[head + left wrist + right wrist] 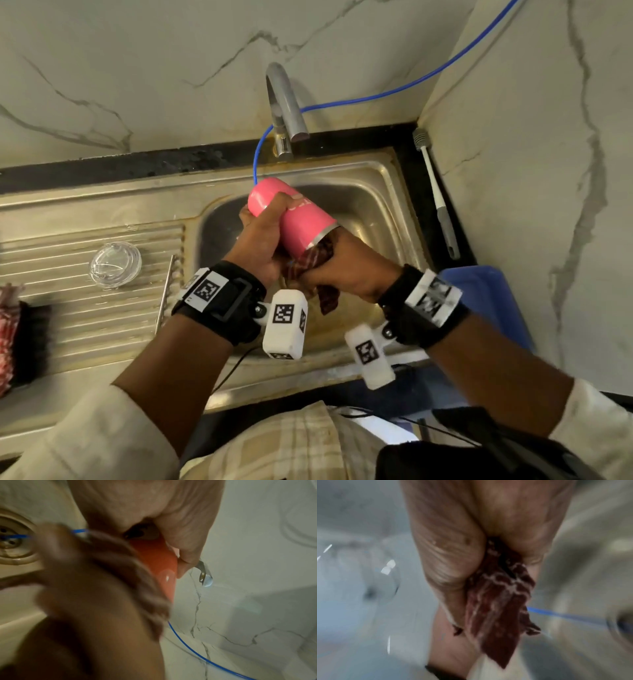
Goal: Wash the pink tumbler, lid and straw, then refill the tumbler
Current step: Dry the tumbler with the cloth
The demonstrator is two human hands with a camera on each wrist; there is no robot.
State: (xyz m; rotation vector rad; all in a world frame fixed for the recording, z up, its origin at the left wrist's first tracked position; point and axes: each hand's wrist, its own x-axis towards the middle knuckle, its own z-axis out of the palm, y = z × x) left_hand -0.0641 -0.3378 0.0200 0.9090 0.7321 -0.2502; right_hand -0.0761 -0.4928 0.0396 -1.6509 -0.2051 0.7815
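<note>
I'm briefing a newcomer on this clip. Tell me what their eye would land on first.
The pink tumbler stands out, held tilted over the steel sink, gripped near its base by the left hand. At its mouth the right hand holds a dark red cloth that goes into the opening. Off to the left, the clear lid lies on the ribbed drainboard, and a blue tube runs down past the tap.

Head looks down; wrists close, blurred.

Lettering on tumbler (301, 219) perhaps illegible
</note>
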